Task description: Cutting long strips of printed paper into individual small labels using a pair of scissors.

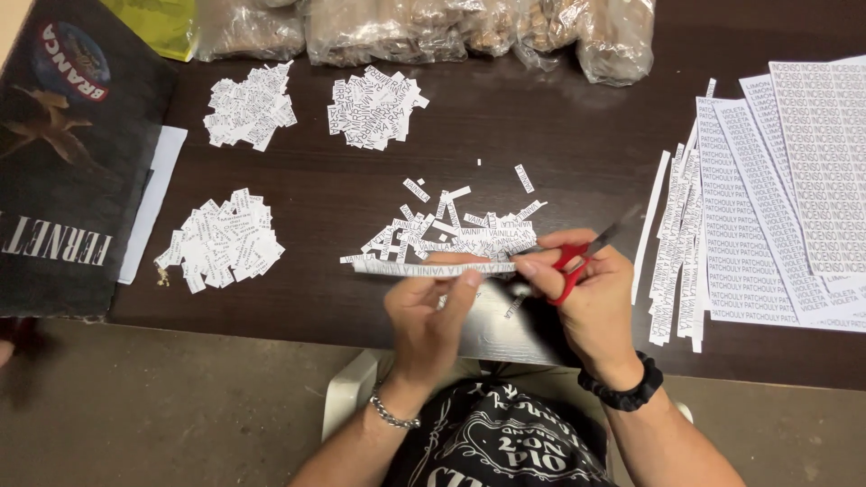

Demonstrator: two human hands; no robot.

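My left hand pinches a long thin printed paper strip and holds it level over the dark wooden table. Red-handled scissors sit in my right hand, blades pointing up and right, close to the strip's right end. Just beyond the strip lies a loose pile of small cut paper labels.
Three other label piles lie at the left, upper left and upper middle. Printed sheets and uncut strips cover the right side. Clear plastic bags line the far edge. A dark printed bag lies at the far left.
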